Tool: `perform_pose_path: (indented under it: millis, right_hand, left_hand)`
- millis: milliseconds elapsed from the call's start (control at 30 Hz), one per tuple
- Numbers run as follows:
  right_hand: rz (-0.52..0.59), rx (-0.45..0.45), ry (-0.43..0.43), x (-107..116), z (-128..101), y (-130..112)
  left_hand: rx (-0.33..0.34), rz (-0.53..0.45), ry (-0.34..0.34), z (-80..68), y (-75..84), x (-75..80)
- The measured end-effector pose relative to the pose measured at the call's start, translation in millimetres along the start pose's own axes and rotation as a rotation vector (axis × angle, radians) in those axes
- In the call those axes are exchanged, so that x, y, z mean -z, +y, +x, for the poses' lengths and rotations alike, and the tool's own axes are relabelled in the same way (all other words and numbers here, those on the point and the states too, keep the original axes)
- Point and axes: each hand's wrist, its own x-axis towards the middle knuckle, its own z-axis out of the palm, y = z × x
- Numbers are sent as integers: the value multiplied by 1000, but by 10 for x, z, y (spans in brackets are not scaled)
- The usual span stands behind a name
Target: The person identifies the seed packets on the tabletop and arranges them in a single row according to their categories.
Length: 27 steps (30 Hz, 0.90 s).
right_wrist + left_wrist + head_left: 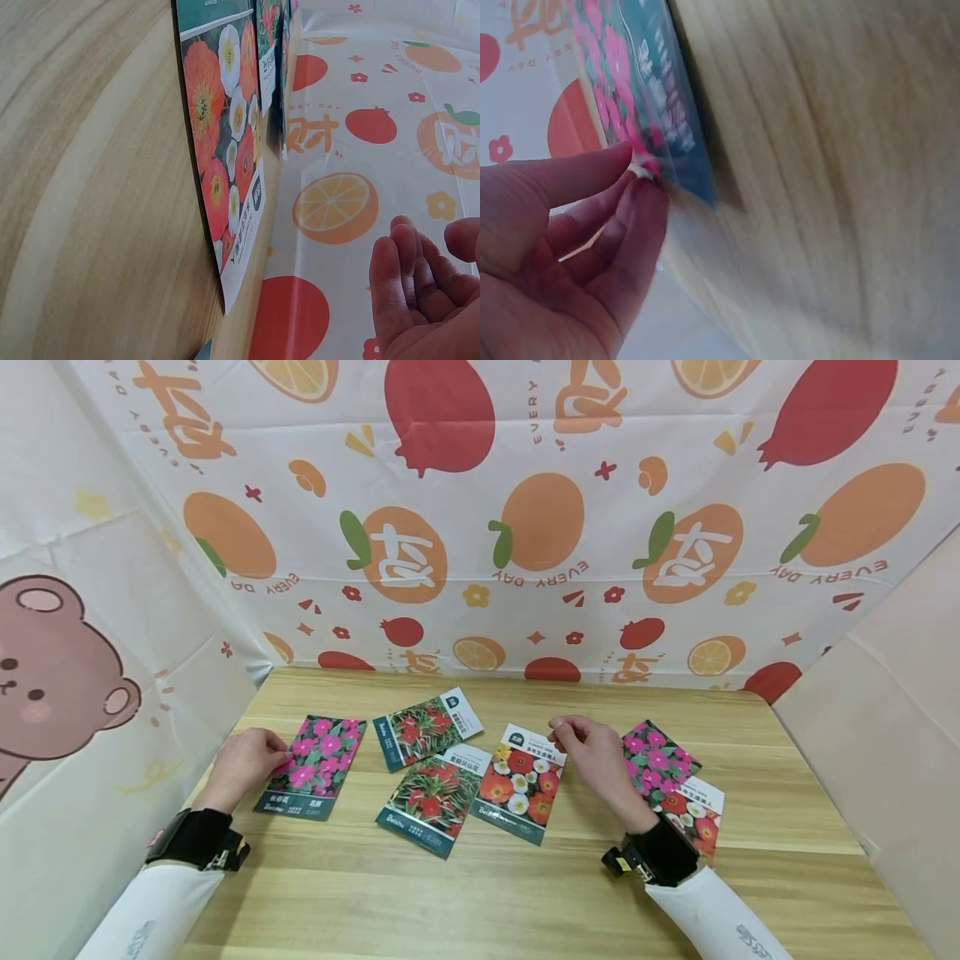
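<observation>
My left hand [250, 762] pinches the left edge of a seed packet with pink flowers [327, 752] between thumb and fingertips. In the left wrist view, the thumb and fingers meet at that packet's edge [660, 90], near its lower corner. My right hand [594, 755] is held beside the top right corner of a poppy seed packet [517, 783], its fingers loosely bent. From the right wrist view, that hand [427, 292] holds nothing and is apart from the poppy packet [225, 142].
Two seed packets with red flowers [429, 727] [437, 797] lie in the middle, one overlapping the other. On the right, another pink-flower packet [658, 758] partly covers a second poppy packet [705, 818]. Printed cloth [480, 610] hangs behind the wooden table [465, 910].
</observation>
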Motion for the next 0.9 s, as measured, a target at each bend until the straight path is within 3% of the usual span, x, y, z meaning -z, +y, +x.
perform_pose_path:
  millis: [100, 167, 233, 333, 467, 600, 733, 900]
  right_hand:
    - [5, -1, -8, 16, 1, -3]
    - [-3, 4, -12, 34, 3, -1]
    - [-24, 14, -13, 59, 1, -2]
    - [-76, 38, -7, 104, -5, 3]
    - [-126, 73, -1, 197, -30, 24]
    - [-157, 88, -3, 335, -52, 78]
    - [-230, 77, 6, 524, -64, 172]
    - [-340, 57, 21, 812, -55, 318]
  left_hand:
    - [-57, 21, 35, -6, 82, -30]
    - [-139, 18, 56, -9, 189, -73]
    - [-264, 8, 52, -1, 340, -129]
    - [-465, -12, -31, 8, 599, -222]
    - [-633, -11, -245, 14, 953, -361]
    - [-711, 35, -392, 36, 1233, -510]
    - [-753, 95, -448, 58, 1418, -625]
    - [-735, 139, -518, 53, 1568, -743]
